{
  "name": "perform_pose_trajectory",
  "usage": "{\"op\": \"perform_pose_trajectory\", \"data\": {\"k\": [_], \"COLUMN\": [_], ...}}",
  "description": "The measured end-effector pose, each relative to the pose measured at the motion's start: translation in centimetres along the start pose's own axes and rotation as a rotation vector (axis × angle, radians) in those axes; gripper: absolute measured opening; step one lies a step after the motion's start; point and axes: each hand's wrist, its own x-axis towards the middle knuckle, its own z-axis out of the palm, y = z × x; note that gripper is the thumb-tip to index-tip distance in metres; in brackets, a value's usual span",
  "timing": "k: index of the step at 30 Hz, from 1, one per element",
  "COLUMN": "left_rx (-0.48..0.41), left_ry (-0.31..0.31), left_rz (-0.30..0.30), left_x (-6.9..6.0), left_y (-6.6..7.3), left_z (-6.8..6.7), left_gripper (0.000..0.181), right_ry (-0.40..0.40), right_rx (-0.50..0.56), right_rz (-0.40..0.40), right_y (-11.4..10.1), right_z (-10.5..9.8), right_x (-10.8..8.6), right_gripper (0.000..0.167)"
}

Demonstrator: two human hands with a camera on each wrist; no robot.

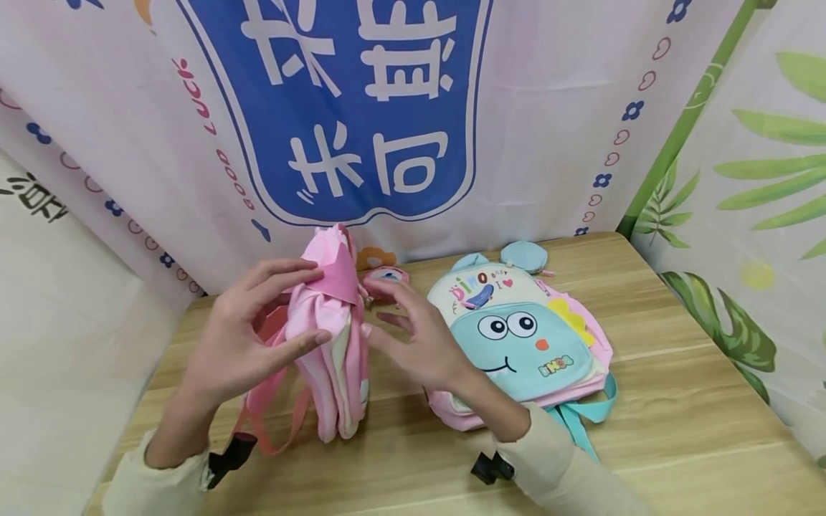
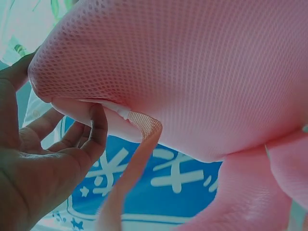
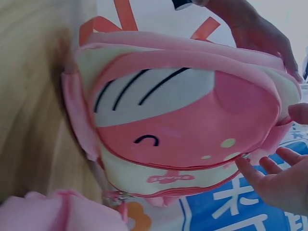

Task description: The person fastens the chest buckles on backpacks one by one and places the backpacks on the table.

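A pink backpack [image 1: 329, 344] stands on its narrow bottom at the table's left half, seen from its side. My left hand [image 1: 248, 330] holds its left side, thumb and fingers spread round the side edge; in the left wrist view a fingertip lies near an orange strap [image 2: 147, 130]. On the other side, my right hand [image 1: 419, 333] has its fingers loosely bent at the front. The right wrist view shows its index fingertip at the zipper of the front pocket [image 3: 192, 125], which bears a closed eye and black stripes.
A second backpack [image 1: 516, 344], blue and pink with big eyes, lies flat to the right on the wooden table [image 1: 671, 401]. Its round blue pouch [image 1: 524, 256] lies behind it. A small pink pouch [image 1: 390, 274] lies behind the pink backpack. A printed curtain [image 1: 548, 143] hangs along the back.
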Motion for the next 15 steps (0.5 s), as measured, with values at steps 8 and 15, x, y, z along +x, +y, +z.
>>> {"op": "perform_pose_trajectory", "data": {"k": [8, 15], "left_rx": [-0.057, -0.01], "left_ry": [-0.031, 0.014], "left_rz": [0.061, 0.124], "left_x": [0.6, 1.0], "left_y": [0.2, 0.3], "left_z": [1.9, 3.5], "left_gripper": [0.073, 0.068], "right_ry": [0.053, 0.083], "right_rx": [0.015, -0.049], "right_rz": [-0.069, -0.076], "right_y": [-1.0, -1.4], "right_z": [-0.9, -1.7], "right_x": [-0.1, -0.2], "right_gripper": [0.058, 0.057]}}
